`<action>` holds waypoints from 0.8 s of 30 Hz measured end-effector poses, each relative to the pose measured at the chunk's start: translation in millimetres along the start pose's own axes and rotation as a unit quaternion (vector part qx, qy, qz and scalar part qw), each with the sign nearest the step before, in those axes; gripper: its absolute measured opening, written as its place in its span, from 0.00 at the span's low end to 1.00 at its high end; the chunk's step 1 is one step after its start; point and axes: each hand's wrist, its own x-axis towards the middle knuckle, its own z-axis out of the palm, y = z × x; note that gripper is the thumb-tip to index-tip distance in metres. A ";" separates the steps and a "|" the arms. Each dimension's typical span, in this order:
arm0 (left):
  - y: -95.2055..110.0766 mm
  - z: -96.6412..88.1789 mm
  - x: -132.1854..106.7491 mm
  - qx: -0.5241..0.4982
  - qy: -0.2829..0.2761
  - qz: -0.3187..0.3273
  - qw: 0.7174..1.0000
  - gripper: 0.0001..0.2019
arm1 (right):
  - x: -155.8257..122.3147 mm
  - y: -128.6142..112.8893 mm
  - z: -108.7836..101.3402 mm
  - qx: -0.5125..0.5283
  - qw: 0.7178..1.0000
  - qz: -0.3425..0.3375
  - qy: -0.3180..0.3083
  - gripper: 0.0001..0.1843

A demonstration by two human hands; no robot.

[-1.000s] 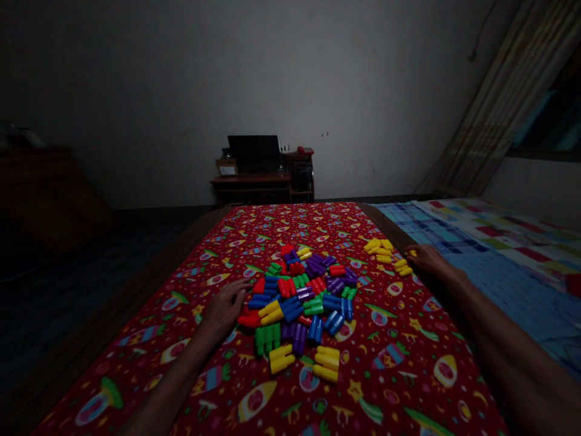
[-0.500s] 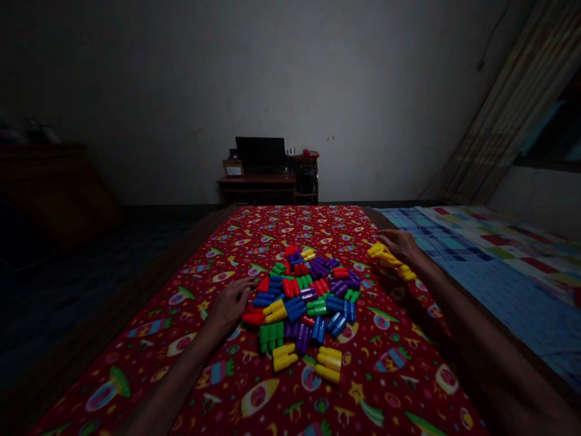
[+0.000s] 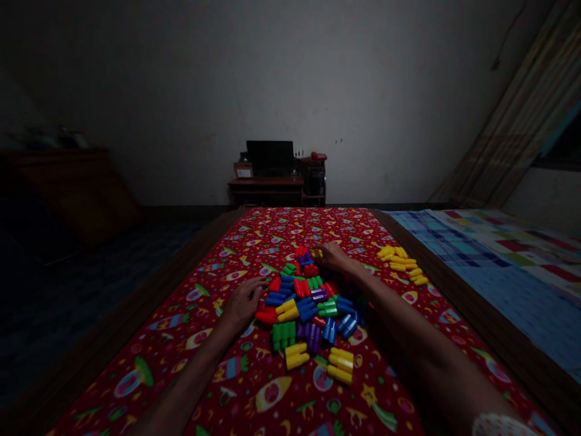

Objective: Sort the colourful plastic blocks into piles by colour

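A pile of plastic building blocks in red, blue, green, purple and yellow lies on the red patterned cloth (image 3: 267,393). My right hand (image 3: 334,258) reaches over the pile's far side, its fingers closed around a yellow block (image 3: 318,253). The hand and forearm cover part of the purple and red blocks. At the pile's left edge my left hand (image 3: 242,303) rests on the cloth, thumb and fingers apart, with nothing in it. Its fingertips are close to a red block (image 3: 275,284) and a blue block (image 3: 275,299). Nearer me lie yellow blocks (image 3: 296,356), (image 3: 340,365).
Several yellow blocks (image 3: 399,263) form a separate group at the cloth's right edge. A blue checked sheet (image 3: 447,266) lies beyond that edge. Against the far wall stands a desk (image 3: 267,181) with a black monitor (image 3: 270,157). A dark cabinet (image 3: 68,194) is at left.
My right hand has moved left from the separate yellow group to the pile's far side, leaving the yellow blocks there. My left hand stays beside the pile. The view has shifted slightly.
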 end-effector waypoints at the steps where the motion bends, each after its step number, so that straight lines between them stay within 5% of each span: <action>1: -0.1 0.1 0.1 0.002 0.001 0.001 1.000 0.19 | -5.4 6.6 -3.9 -0.003 0.999 0.011 0.031 0.22; 8: 1.2 -0.8 2.5 0.015 -0.003 0.000 1.000 0.19 | -67.7 88.0 -49.7 -0.083 0.977 0.142 0.139 0.22; 15: -0.1 0.0 2.8 0.021 -0.005 0.000 1.000 0.21 | -115.5 145.2 -62.6 -0.100 0.955 0.259 0.107 0.22; 19: -0.6 1.0 3.0 0.020 -0.003 0.002 1.000 0.21 | -113.8 118.1 -61.8 -0.062 0.965 0.203 0.156 0.20; 21: 1.2 0.4 2.7 0.019 -0.001 0.002 1.000 0.21 | -106.8 83.9 -60.4 -0.019 0.972 0.144 0.185 0.18; 24: 6.1 -2.3 1.7 0.016 -0.004 -0.001 1.000 0.20 | -95.1 16.7 -53.3 0.092 0.985 0.022 0.143 0.15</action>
